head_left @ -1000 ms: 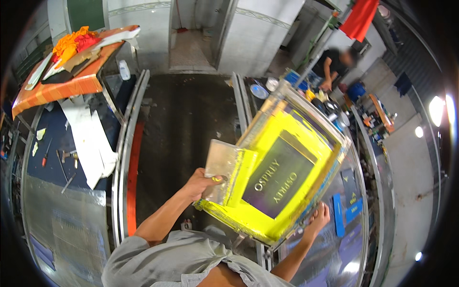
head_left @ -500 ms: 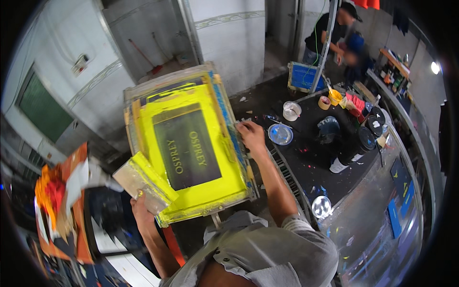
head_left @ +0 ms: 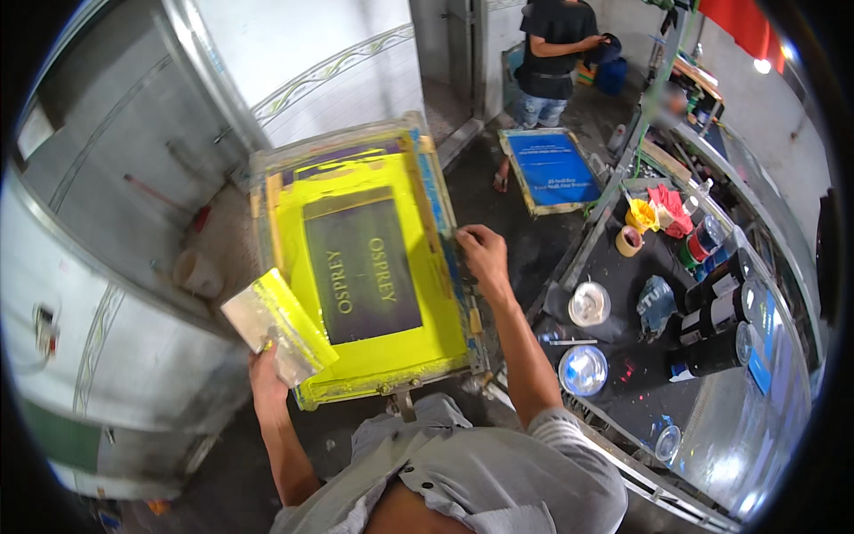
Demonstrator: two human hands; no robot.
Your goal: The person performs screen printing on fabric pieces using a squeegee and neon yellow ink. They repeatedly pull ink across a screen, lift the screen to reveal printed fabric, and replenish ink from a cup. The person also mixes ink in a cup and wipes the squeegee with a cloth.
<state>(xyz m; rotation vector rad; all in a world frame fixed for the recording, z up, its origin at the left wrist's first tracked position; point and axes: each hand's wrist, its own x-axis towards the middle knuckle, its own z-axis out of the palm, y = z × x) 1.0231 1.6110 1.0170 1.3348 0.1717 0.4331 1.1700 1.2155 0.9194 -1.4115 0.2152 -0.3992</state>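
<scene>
A screen-printing frame (head_left: 442, 307) hangs in front of me, its mesh smeared with bright yellow ink around a dark rectangle bearing two lines of lettering. My right hand (head_left: 485, 262) is closed around the frame's right side rail. At its near left corner, my left hand (head_left: 269, 372) grips a flat squeegee (head_left: 283, 334), thumb on top and other fingers mostly hidden beneath. Yellow ink coats the squeegee's edge, which overlaps the frame's lower left part. Whether the left hand also touches the frame is hidden.
On the right, a dark table (head_left: 623, 392) bears a white ink tub (head_left: 589, 304), a blue-stained tub (head_left: 583, 370), tape (head_left: 629, 241) and black bottles (head_left: 712, 351). A blue screen frame (head_left: 553, 169) stands ahead, near another person (head_left: 556, 49). A doorway (head_left: 213, 169) lies left.
My view has turned and moved forward with the frame and squeegee still held. The blue screen frame and doorway look nearer. The other person, bent over before, now stands more upright.
</scene>
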